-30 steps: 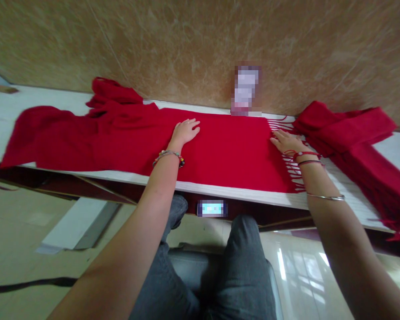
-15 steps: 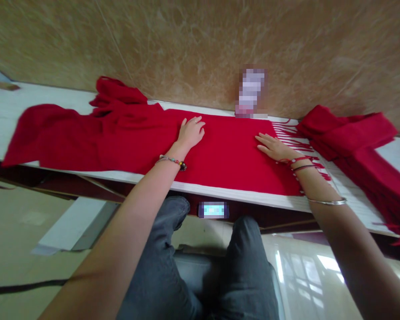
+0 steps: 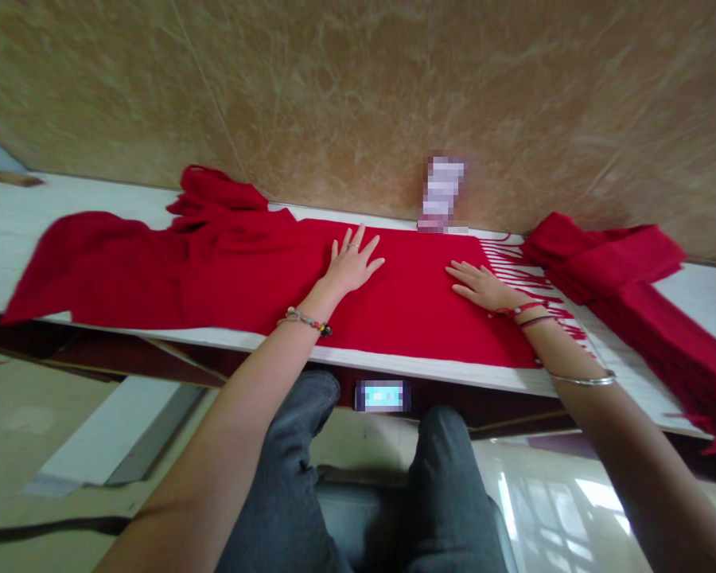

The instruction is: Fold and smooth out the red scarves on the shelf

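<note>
A red fringed scarf (image 3: 411, 310) lies spread along the white table, smooth at its right part and wrinkled and bunched toward the left. My left hand (image 3: 351, 264) rests on the middle of the cloth with fingers spread. Near the fringed right end, my right hand (image 3: 477, 285) lies flat on the scarf, its fingers stretched toward the left. Neither hand grips anything. The white-backed tassels (image 3: 516, 267) run out just right of my right hand.
Another red scarf (image 3: 608, 263), folded over itself, lies at the right of the table (image 3: 12, 239). A marbled wall (image 3: 334, 95) closes off the back. A blurred-out label-like item (image 3: 442, 191) leans there. A lit screen (image 3: 383, 395) shows below the front edge, and a pale box (image 3: 113, 430) is at lower left.
My left hand has slid slightly to the right over the scarf and its fingers have spread wider. My right hand has shifted a little left. The whole view has tilted slightly upward.
</note>
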The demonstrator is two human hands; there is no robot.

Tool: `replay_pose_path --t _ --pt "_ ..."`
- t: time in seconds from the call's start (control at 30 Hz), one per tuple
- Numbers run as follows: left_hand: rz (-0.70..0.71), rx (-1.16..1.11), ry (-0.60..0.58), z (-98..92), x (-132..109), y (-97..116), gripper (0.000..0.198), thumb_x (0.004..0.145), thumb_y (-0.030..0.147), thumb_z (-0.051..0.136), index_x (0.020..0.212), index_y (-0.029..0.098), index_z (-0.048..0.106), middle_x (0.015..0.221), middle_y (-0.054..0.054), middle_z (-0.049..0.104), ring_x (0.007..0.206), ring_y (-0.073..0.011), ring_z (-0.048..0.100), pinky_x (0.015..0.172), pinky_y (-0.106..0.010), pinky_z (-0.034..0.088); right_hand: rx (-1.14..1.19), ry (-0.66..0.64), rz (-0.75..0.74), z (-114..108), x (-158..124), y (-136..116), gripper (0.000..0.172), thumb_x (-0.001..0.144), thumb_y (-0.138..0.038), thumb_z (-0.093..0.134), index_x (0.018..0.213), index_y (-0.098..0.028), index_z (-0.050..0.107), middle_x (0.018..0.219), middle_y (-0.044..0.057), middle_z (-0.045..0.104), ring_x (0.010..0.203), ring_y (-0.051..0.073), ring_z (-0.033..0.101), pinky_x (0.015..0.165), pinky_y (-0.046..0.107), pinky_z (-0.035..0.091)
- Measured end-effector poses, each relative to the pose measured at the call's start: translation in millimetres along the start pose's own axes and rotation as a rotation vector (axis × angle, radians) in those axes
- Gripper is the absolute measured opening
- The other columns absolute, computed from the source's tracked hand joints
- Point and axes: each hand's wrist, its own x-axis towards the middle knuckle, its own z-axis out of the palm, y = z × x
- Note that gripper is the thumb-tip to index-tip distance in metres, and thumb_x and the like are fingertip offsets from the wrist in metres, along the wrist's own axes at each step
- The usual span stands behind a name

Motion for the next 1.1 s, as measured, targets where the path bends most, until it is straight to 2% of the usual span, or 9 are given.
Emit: replay_pose_path --t 0.17,0.33,0.5,0.57,0.63,0.7,0.83,1.0,1.1 --pt "-0.044 -0.006 -0.194 1.2 1.5 -1.3 0.059 0.094 0.054 0.02 0.147 0.028 0.021 0.156 -0.005 0.012 0.142 -0.0298 0.01 0.112 -0.052 0.014 0.063 0.018 -0.014 -0.1 -1.6 5.0 0.058 0.091 -0.053 0.027 0.14 -0.024 0.039 0.148 0.01 0.034 0.137 0.028 0.027 0.108 0.057 0.026" --pt "-0.035 -0.005 -0.019 5.7 5.5 -7.8 0.058 0.094 0.052 0.023 0.146 0.026 0.025 0.155 -0.007 0.012 0.142 -0.0293 0.01 0.112 -0.053 0.013 0.098 0.142 0.019 -15.9 20.9 1.0 0.058 0.092 -0.048 0.029 0.14 -0.018 0.039 0.145 0.012 0.038 0.137 0.025 0.028 0.111 0.047 0.027" --pt "-0.106 -0.04 -0.113 5.2 7.0 -13.6 0.059 0.094 0.051 0.022 0.146 0.022 0.026 0.154 -0.011 0.017 0.141 -0.0305 0.014 0.111 -0.051 0.017 0.035 0.104 0.087 -18.0 80.2 -53.2 0.059 0.092 -0.044 0.032 0.143 -0.015 0.033 0.15 0.014 0.028 0.139 0.029 0.022 0.11 0.053 0.024" --pt "-0.111 -0.014 -0.083 3.6 6.5 -15.1 0.057 0.095 0.048 0.021 0.146 0.022 0.027 0.154 -0.01 0.016 0.141 -0.0291 0.013 0.112 -0.05 0.016 0.028 0.099 0.087 -11.9 100.6 -80.8 0.058 0.094 -0.043 0.03 0.145 -0.017 0.028 0.152 0.013 0.023 0.14 0.028 0.018 0.109 0.056 0.024" --pt "-0.114 0.027 -0.039 2.0 6.3 -16.8 0.056 0.095 0.047 0.021 0.145 0.024 0.028 0.155 -0.008 0.012 0.142 -0.029 0.008 0.113 -0.051 0.012 0.032 0.046 0.086 -4.2 113.1 -100.6 0.058 0.094 -0.043 0.027 0.145 -0.016 0.028 0.152 0.013 0.022 0.14 0.029 0.018 0.109 0.055 0.023" --pt "-0.149 0.033 -0.083 1.2 7.3 -18.7 0.057 0.094 0.05 0.02 0.146 0.026 0.026 0.156 -0.006 0.009 0.142 -0.0307 0.006 0.113 -0.052 0.01 0.026 0.002 0.087 2.9 117.0 -106.1 0.055 0.095 -0.042 0.024 0.144 -0.017 0.03 0.152 0.012 0.024 0.139 0.028 0.02 0.109 0.056 0.022" --pt "-0.208 -0.02 -0.197 2.2 11.2 -22.0 0.063 0.092 0.055 0.016 0.148 0.026 0.02 0.156 -0.007 0.009 0.141 -0.0325 0.008 0.113 -0.05 0.012 -0.025 0.012 0.15 8.4 100.7 -69.5 0.052 0.095 -0.038 0.023 0.143 -0.021 0.032 0.151 0.011 0.026 0.138 0.028 0.024 0.107 0.058 0.023" --pt "-0.197 -0.038 -0.189 4.0 12.5 -22.1 0.061 0.092 0.054 0.017 0.147 0.028 0.021 0.156 -0.004 0.009 0.142 -0.0312 0.007 0.113 -0.05 0.01 -0.115 0.004 0.34 -4.5 57.0 8.5 0.047 0.095 -0.032 0.023 0.133 -0.017 0.045 0.147 0.018 0.034 0.137 0.032 0.027 0.103 0.06 0.03" --pt "-0.204 -0.037 -0.091 1.8 10.4 -20.5 0.061 0.092 0.053 0.021 0.146 0.025 0.026 0.156 -0.008 0.009 0.142 -0.0324 0.006 0.113 -0.051 0.009 -0.139 0.04 0.374 -13.5 50.2 25.2 0.046 0.094 -0.031 0.023 0.126 -0.014 0.051 0.14 0.022 0.042 0.133 0.037 0.032 0.099 0.064 0.032"
